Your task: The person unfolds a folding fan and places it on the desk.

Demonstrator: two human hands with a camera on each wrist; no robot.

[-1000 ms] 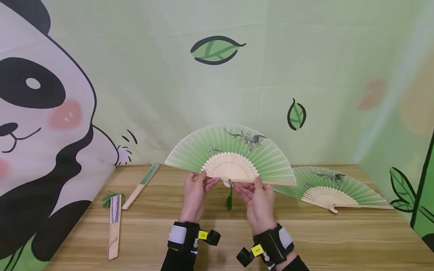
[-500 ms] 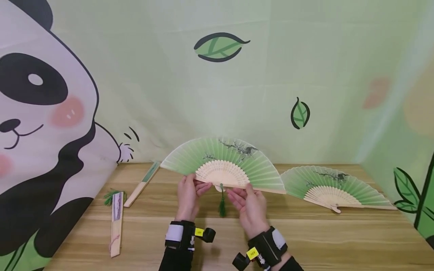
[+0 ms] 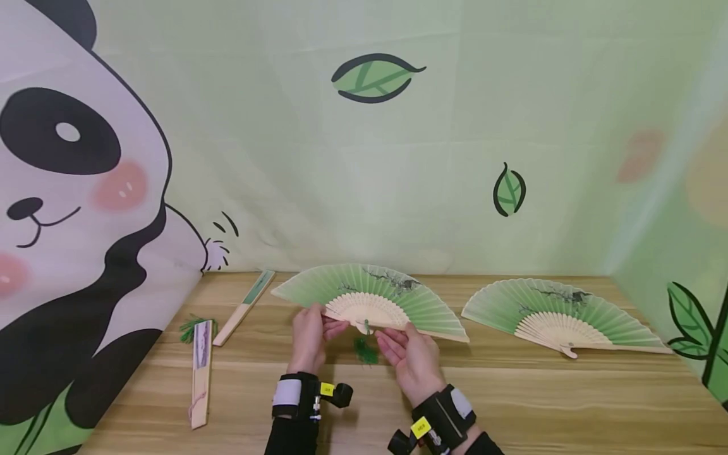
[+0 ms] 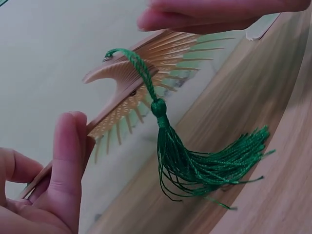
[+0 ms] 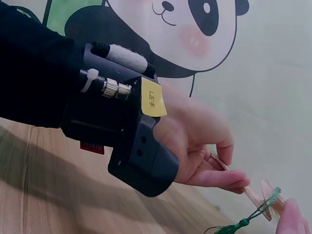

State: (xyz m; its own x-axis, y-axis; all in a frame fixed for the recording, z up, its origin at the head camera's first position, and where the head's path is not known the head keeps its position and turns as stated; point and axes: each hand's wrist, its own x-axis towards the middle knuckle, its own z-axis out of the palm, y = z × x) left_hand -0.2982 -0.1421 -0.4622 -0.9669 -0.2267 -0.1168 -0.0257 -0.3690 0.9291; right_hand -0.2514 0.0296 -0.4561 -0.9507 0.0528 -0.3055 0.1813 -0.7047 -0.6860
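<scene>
A spread folding fan [image 3: 364, 309], pale green with a dark branch-and-bird print and light wooden ribs, is held low over the table, tilted. My left hand [image 3: 309, 338] pinches its left guard stick, and my right hand [image 3: 418, 357] pinches the right one. From the pivot hangs a green tassel [image 4: 168, 141], its strands fanned out near the tabletop. The left wrist view shows the left thumb and fingers [image 4: 66, 170] on the guard stick. In the right wrist view, the left hand [image 5: 195, 141] grips the fan and only right fingertips [image 5: 292, 219] show.
A matching spread fan [image 3: 560, 322] lies on the wooden table [image 3: 540, 404] at right. At left lie two folded fans, one with a green panel [image 3: 244, 308] and one with a purple panel [image 3: 201, 373]. Behind stands a panda-print backdrop [image 3: 273, 158].
Both hands have lowered the spread fan toward the table and shifted it slightly left. Its tassel, which hung straight, now spreads out. The other fans stay in place while the view shifts slightly.
</scene>
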